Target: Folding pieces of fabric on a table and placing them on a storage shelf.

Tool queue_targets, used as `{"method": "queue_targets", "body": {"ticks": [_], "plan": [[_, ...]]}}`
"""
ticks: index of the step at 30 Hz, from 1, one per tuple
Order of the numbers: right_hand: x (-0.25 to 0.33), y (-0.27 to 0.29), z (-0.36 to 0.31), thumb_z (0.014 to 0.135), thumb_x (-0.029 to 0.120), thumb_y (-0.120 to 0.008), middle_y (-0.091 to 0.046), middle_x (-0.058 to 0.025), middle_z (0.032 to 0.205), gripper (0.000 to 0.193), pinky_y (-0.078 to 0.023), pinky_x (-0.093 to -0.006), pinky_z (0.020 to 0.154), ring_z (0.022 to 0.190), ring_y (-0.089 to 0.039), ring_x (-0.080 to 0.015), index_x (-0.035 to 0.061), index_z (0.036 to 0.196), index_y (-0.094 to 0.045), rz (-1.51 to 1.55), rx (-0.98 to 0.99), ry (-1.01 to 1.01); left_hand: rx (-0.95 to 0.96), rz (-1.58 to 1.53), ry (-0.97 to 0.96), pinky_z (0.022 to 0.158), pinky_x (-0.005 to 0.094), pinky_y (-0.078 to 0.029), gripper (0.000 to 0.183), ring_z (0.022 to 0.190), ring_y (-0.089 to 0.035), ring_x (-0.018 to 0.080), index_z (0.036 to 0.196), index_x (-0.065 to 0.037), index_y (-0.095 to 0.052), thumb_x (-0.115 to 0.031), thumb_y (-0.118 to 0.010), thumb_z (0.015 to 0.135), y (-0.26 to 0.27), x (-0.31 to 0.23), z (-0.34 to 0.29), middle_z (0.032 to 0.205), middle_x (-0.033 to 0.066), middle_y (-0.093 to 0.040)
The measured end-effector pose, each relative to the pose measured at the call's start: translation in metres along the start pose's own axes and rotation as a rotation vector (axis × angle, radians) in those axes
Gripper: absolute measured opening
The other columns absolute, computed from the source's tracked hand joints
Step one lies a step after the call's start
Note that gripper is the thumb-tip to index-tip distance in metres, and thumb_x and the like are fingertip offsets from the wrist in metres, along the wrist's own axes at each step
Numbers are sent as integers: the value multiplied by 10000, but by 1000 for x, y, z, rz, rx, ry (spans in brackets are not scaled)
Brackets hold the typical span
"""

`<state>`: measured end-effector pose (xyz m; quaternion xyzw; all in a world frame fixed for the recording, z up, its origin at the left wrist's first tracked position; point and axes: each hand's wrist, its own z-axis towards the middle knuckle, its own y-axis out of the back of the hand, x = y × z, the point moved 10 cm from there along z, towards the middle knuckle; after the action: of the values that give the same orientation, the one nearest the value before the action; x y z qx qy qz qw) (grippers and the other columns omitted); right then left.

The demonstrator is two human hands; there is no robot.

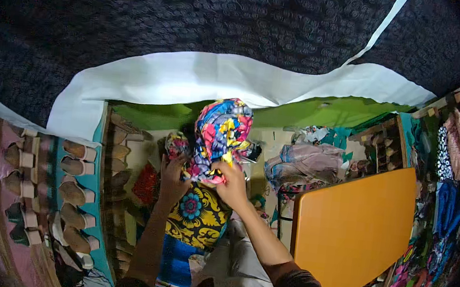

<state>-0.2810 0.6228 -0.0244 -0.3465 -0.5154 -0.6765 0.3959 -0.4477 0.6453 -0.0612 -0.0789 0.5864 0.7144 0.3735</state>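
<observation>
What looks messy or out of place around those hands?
Both hands, left hand and right hand, clutch a bunched multicoloured cloth. Behind it, a crumpled cloth heap lies untidily beside the orange table. Nothing looks damaged.

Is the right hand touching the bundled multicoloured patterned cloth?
Touching: the head view shows the right hand gripping the lower edge of the bundled multicoloured patterned cloth.

A bunched, crumpled multicoloured patterned cloth [220, 137], pink, blue and yellow, is held up at the frame's centre.

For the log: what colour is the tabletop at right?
Plain orange tabletop, clearest in the head view.
</observation>
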Motion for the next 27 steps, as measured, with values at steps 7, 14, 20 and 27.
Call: {"method": "queue_targets", "body": {"ticks": [7,14,20,27], "plan": [[79,-48,-32,734,155,-662,-560,-131,1078,415,-396,-357,878,1000,-521,-290,55,1115,-530,252,329,49,-379,-182,375,892,502,-399,448,1033,-507,374,1163,-4,-508,-167,-621,761,92,82,-105,1114,175,-544],[121,-35,-50,723,79,-623,-561,-105,1002,320,-401,-327,836,957,-528,-232,16,1024,-533,432,315,155,-340,299,10,809,446,-417,330,977,-523,338,981,-54,-588,-267,-602,730,169,-15,-103,1033,135,-557],[-11,-16,-179,842,211,-546,-517,-100,945,268,-384,-305,832,891,-497,-200,22,1033,-537,413,115,-353,106,305,-199,885,411,-376,296,1006,-533,216,1003,-100,-608,-140,-588,711,71,-96,-176,1040,48,-581],[-128,-5,-261,830,184,-574,-561,-166,981,475,-425,-364,821,886,-552,-274,29,1261,-448,-158,128,-600,641,184,134,905,431,-361,514,1117,-453,282,1214,-102,-496,-306,-622,760,-21,-77,-249,1199,123,-475]]}}
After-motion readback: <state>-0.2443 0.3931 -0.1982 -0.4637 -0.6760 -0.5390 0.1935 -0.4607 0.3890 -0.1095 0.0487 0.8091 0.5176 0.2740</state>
